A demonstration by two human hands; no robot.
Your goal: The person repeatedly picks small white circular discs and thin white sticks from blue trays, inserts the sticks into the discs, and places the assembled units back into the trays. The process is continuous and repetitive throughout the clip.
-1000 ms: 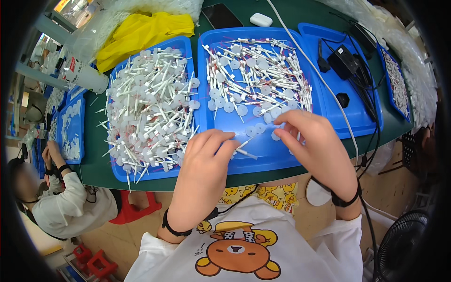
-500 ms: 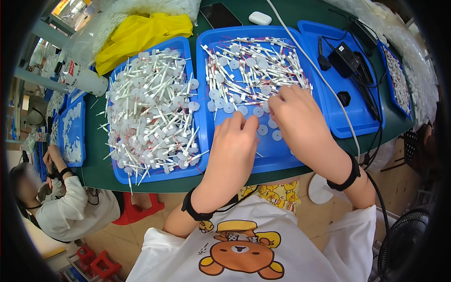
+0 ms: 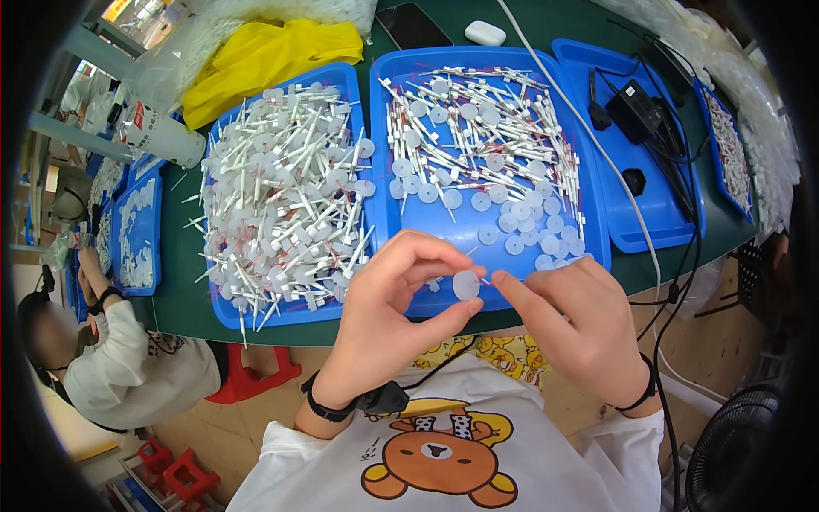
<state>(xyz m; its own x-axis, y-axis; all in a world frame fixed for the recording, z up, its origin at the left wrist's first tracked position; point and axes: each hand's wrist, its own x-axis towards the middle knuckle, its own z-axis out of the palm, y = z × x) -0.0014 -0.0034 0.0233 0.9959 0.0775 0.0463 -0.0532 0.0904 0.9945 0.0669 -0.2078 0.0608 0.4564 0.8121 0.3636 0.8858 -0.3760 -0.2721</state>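
In front of the middle blue tray, my left hand pinches a translucent round disc between thumb and fingers. My right hand is close beside it, its index fingertip against a thin piece that sticks out by the disc. What its other fingers grip is hidden. Loose discs lie scattered at the near right part of this tray. Thin white sticks with reddish wires are heaped behind them. The left blue tray is piled with white sticks fitted with discs.
A right tray holds a black power adapter and cables. A white cable crosses the trays. Behind are a phone, a white case and a yellow bag. Another person works at the left.
Both hands have come back from the middle tray toward me. A disc now shows in my left hand's pinch, and more loose discs are visible in the tray.
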